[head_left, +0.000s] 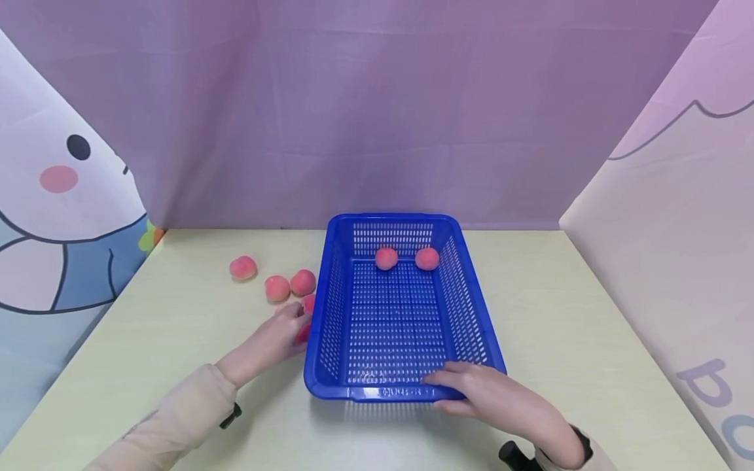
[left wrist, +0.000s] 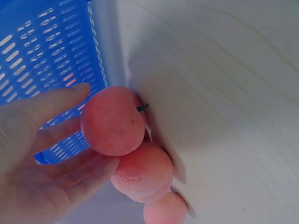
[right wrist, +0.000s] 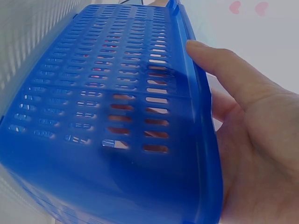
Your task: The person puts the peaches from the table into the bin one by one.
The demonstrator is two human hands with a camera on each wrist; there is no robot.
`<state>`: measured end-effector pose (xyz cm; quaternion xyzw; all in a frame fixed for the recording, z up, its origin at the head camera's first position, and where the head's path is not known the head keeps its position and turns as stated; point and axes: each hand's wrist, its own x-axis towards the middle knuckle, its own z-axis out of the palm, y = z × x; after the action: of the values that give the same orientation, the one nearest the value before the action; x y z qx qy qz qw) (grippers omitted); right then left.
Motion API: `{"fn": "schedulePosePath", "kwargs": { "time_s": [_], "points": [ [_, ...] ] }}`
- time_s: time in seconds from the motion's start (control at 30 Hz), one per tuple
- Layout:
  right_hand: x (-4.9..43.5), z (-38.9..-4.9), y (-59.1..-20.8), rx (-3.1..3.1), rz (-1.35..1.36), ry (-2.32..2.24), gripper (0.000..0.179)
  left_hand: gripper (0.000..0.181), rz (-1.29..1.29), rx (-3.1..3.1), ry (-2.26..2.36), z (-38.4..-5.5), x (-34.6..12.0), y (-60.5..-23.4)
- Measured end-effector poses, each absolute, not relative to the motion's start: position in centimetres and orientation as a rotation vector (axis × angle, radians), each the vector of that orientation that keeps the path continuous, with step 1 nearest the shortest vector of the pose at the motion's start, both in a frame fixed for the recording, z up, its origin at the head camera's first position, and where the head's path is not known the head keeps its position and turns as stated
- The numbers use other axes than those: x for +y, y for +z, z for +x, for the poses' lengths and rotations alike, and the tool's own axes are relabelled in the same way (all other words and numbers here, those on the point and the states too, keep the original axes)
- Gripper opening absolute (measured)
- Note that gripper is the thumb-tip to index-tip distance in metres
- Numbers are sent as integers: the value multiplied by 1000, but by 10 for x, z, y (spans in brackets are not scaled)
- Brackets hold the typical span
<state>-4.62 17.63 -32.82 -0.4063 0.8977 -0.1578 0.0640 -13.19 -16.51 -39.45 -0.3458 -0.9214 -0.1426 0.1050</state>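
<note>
A blue plastic basket (head_left: 336, 392) with slotted walls stands on the table, and two pink peaches (head_left: 386, 259) lie inside at its far end. Just outside its left wall, my left hand (head_left: 279, 335) holds a peach (left wrist: 113, 122) between thumb and fingers; a dark stem shows on that fruit. Another peach (left wrist: 144, 175) sits right beside the fingertips. My right hand (head_left: 480, 392) grips the near rim at the right corner, thumb (right wrist: 219, 60) on one side of the rim and fingers on the other, partly visible through the slots.
More loose peaches (head_left: 277, 288) lie on the pale table (head_left: 548, 340) left of the basket, one (head_left: 243, 267) farther off. A purple cloth backdrop (head_left: 383, 131) rises behind the table, with printed panels at both sides.
</note>
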Motion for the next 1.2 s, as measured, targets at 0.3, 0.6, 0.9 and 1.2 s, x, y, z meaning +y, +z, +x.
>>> {"fn": "schedulePosePath", "kwargs": {
  "time_s": [0.3, 0.6, 0.9, 1.2],
  "points": [
    [176, -46, -328, 2701, -1207, -481, 27, 35, -1023, -2702, -444, -132, -167, -400],
    [176, -47, -328, 2705, -1213, -476, 27, 38, -1056, -2709, -478, -133, -166, -400],
    [176, -46, -327, 2702, -1221, -482, 28, 44, -1108, -2728, -495, -133, -165, -397],
    [176, -46, -328, 2695, -1216, -490, 30, 41, -1109, -2757, -492, -130, -165, -386]
  ]
}}
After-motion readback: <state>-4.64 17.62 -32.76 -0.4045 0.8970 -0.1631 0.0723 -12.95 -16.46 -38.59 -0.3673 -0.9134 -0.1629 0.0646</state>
